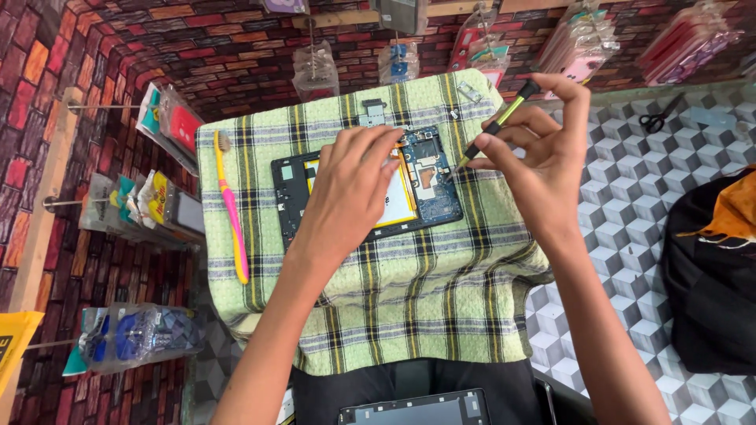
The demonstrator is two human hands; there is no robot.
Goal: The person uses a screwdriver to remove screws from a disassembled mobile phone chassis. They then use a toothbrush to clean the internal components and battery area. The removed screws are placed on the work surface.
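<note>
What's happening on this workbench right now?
A person works on an opened tablet lying on a green plaid cloth. The left hand presses down on its yellow battery area, while the right hand holds a small screwdriver with its tip at the circuit board. A pink toothbrush lies beside it.

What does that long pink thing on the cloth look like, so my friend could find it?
Look at the green checked cloth in the middle. Along its left side, apart from the opened tablet under the left hand, lies a toothbrush, running top to bottom with its bristles at the far end. It is the only pink and yellow thing on the cloth.
</note>
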